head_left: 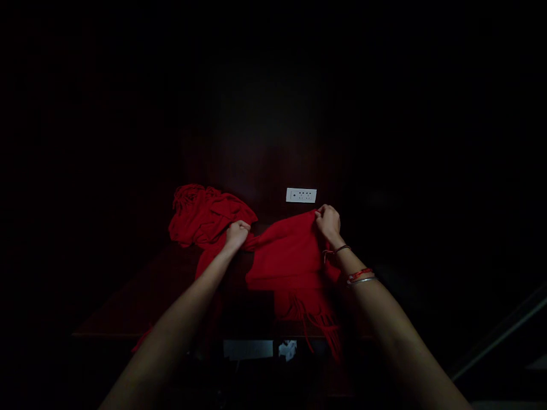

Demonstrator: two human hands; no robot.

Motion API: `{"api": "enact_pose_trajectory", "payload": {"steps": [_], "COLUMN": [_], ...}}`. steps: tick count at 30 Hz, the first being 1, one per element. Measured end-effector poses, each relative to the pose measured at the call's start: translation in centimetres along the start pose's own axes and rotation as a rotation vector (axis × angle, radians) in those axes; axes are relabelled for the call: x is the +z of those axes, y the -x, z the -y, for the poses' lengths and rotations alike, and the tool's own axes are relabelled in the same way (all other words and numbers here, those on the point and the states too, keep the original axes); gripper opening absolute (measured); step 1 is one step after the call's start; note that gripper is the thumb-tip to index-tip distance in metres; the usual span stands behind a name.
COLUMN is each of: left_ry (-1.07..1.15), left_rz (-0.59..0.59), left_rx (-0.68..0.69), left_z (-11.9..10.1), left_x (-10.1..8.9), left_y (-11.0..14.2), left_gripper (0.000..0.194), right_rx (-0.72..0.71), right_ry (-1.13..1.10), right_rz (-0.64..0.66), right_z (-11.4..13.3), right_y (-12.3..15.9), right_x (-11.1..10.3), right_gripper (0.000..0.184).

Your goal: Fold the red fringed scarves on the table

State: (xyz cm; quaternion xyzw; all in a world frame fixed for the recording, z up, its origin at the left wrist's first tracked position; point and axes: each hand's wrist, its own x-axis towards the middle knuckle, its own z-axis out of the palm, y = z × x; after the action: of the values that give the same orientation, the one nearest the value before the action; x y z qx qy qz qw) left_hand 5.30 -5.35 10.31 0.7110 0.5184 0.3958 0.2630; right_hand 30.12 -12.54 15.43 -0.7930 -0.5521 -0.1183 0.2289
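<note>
Red fringed cloth scarf (286, 250) spread out, tassels at near end. Crumpled red fabric heap (205, 216) at left; join unclear.

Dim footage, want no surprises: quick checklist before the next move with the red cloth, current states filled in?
1. Right hand gripping cloth: ok, at its edge.
2. Left hand closed on cloth: ok.
3. Cloth free of bunching: not ok, heaped at left.
4. Fringe fully on table: not ok, hangs past the front edge.
5. Bracelets clear of cloth: cannot tell.
6. Lighting: not ok, surroundings mostly black.
</note>
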Motion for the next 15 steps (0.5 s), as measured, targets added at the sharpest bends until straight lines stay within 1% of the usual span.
{"api": "enact_pose_trajectory", "payload": {"steps": [1, 2, 4, 5, 6, 8, 10, 11, 13, 15], "left_ry": [-0.004, -0.019, -0.058, -0.079, -0.101, -0.148, -0.187, -0.2, -0.215, -0.253], "left_rz": [0.009, 0.043, 0.134, 0.171, 0.195, 0.22, 0.244, 0.258, 0.28, 0.258], "left_rx": [0.021, 0.037, 0.052, 0.05, 0.044, 0.032, 0.028, 0.032, 0.045, 0.093], "left_z": [-0.2, -0.2, 0.1, 0.4, 0.7, 1.3, 1.3, 1.2, 0.5, -0.3], "left_x": [-0.9, -1.4, -1.2, -0.7, 0.1, 2.0, 4.0, 4.9, 6.4, 7.6], "left_y": [-0.1, 0.1, 0.9, 1.4, 2.0, 2.9, 3.4, 3.6, 4.1, 4.7], "left_gripper": [0.021, 0.019, 0.015, 0.016, 0.02, 0.028, 0.031, 0.032, 0.034, 0.041], "right_rx": [-0.006, -0.024, -0.069, -0.079, -0.079, -0.067, -0.056, -0.053, -0.056, -0.07], "right_ry": [0.017, 0.037, 0.067, 0.076, 0.08, 0.082, 0.082, 0.081, 0.074, 0.057], "right_rz": [0.015, 0.097, 0.367, 0.461, 0.5, 0.46, 0.421, 0.437, 0.53, 0.605], "right_z": [-0.1, -0.1, 0.2, 0.5, 0.9, 1.6, 2.3, 2.7, 3.2, 3.4], "right_y": [0.0, 0.1, 0.8, 1.2, 1.6, 2.3, 2.8, 3.0, 3.5, 4.0], "right_x": [-0.5, -0.8, -0.8, -0.5, -0.2, 0.6, 1.5, 2.1, 3.3, 4.5], "right_gripper": [0.029, 0.026, 0.022, 0.02, 0.02, 0.025, 0.033, 0.037, 0.039, 0.031]}}
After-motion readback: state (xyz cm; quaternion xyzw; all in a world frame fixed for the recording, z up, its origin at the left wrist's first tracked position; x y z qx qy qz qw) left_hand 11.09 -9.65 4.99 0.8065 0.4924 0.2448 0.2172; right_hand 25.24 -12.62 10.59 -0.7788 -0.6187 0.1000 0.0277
